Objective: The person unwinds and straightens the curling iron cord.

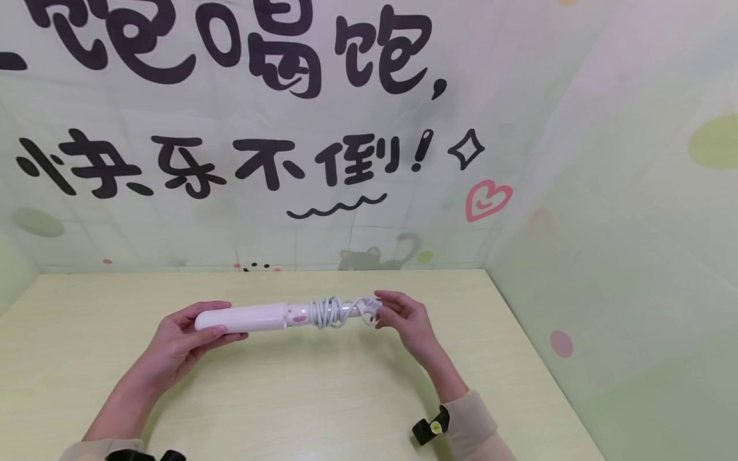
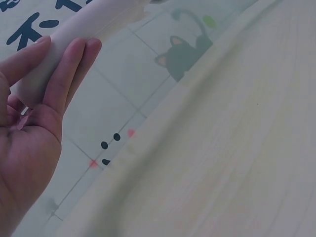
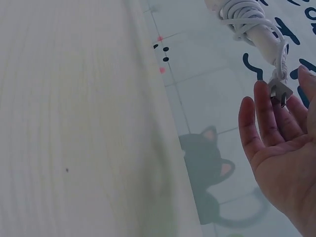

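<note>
A white wand-shaped electric appliance (image 1: pixel 248 317) is held level above the table in the head view. Its left part is thick and smooth; the thinner handle carries a pinkish button. A pale cord (image 1: pixel 327 312) is wound round that handle, and a two-pin plug (image 3: pixel 281 92) sits at the right end. My left hand (image 1: pixel 179 342) grips the thick rounded end between thumb and fingers. At the other end, my right hand (image 1: pixel 410 323) has its relaxed, spread fingers right at the plug. The right wrist view shows the plug in front of these fingers.
The pale wooden table (image 1: pixel 323 397) lies beneath both hands. Behind it rises a printed wall (image 1: pixel 259 237) with large dark characters and a cat figure. A pale side wall (image 1: pixel 623 275) borders the table on the right. Black wrist bands are on both wrists.
</note>
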